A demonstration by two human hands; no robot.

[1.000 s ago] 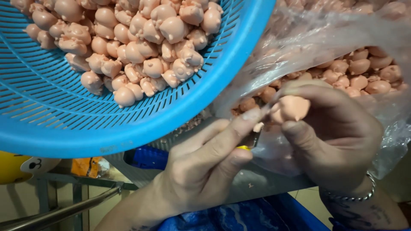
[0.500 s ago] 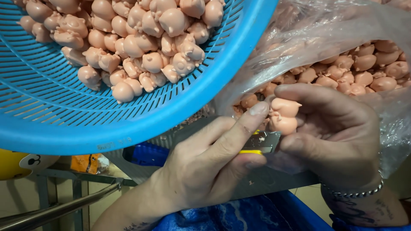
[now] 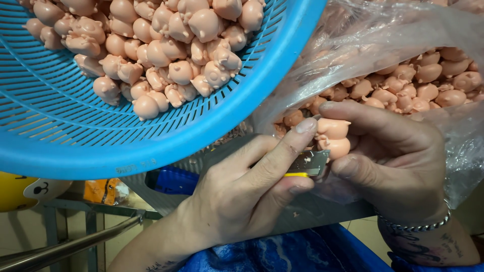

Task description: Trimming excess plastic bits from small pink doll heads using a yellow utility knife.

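Blue basket [image 3: 101, 146]: moulded plastic, slotted wall, slight sheen. Pink pig figures [image 3: 171, 60]: smooth rubbery plastic, matt to satin finish; the one held [image 3: 333, 138] looks the same. Bag [image 3: 383, 45]: thin clear plastic film, wrinkled, glossy highlights. Knife blade [image 3: 310, 162]: bare grey metal, dull, flecked with trimmings. Bracelet [image 3: 413, 225]: shiny metal links. Rail [image 3: 65, 246]: smooth polished metal tube. Blue cloth [image 3: 282, 252]: soft, mottled.

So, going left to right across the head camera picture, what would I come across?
Blue basket of pink pig figures → left hand with a small blade → pink pig figure → right hand → clear bag.
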